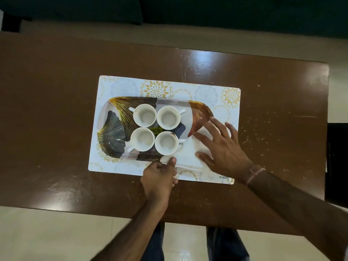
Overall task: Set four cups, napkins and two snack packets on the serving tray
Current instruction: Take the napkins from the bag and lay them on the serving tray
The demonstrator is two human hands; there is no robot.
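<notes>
Several white cups stand in a square on the leaf-patterned serving tray [111,127]: far left cup [144,115], far right cup [168,117], near left cup [142,139], near right cup [166,143]. A strip of a dark and yellow packet [156,130] shows between the cups. White napkins [190,155] lie on the tray's right near part. My right hand [222,146] rests flat on them with fingers spread. My left hand [160,176] pinches the tray's near rim, its thumb on the napkins' near left corner.
The tray sits on a white placemat [120,85] with gold flower prints, on a brown wooden table [56,91]. The table's near edge runs just in front of my legs. A dark object [337,162] stands beyond the table's right edge.
</notes>
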